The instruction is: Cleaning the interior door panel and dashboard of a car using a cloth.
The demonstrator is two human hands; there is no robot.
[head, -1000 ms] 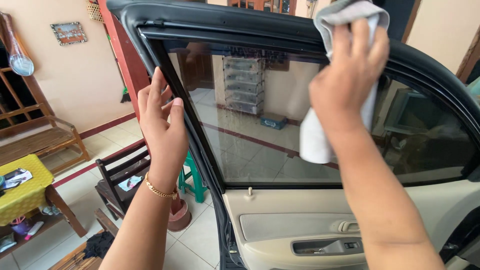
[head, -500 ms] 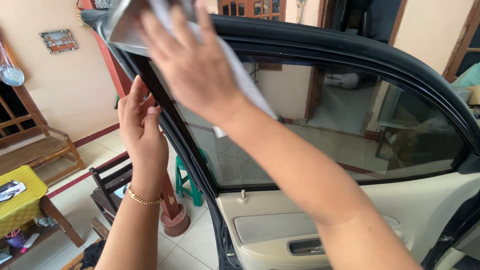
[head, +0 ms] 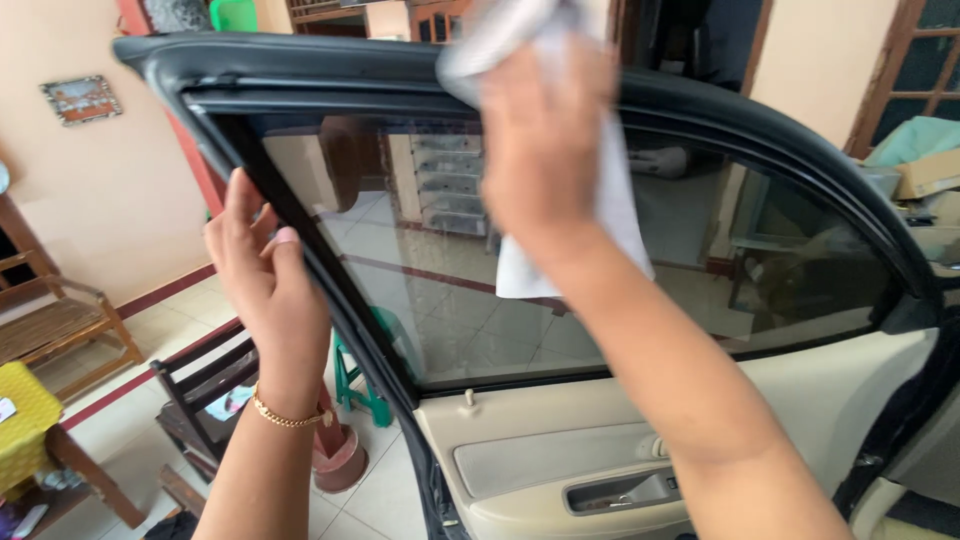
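An open car door [head: 560, 470] with a dark frame and tinted window glass [head: 450, 300] fills the view. My right hand [head: 545, 140] presses a grey-white cloth [head: 620, 215] against the top of the door frame, and the cloth hangs down over the glass. My left hand [head: 265, 280], with a gold bracelet on the wrist, rests against the frame's slanted left edge, fingers around it. The beige inner panel carries a door handle [head: 625, 492] and a lock pin [head: 466, 398].
Beyond the door lies a tiled floor with a dark wooden chair [head: 205, 395], a green stool [head: 355, 375], a red pillar [head: 205, 170], a wooden bench [head: 60, 320] and a yellow-covered table [head: 20, 420]. Boxes [head: 925, 175] are stacked at the right.
My right hand swept the cloth along the top frame to the left corner and has come back towards the middle. The left hand stayed on the frame edge.
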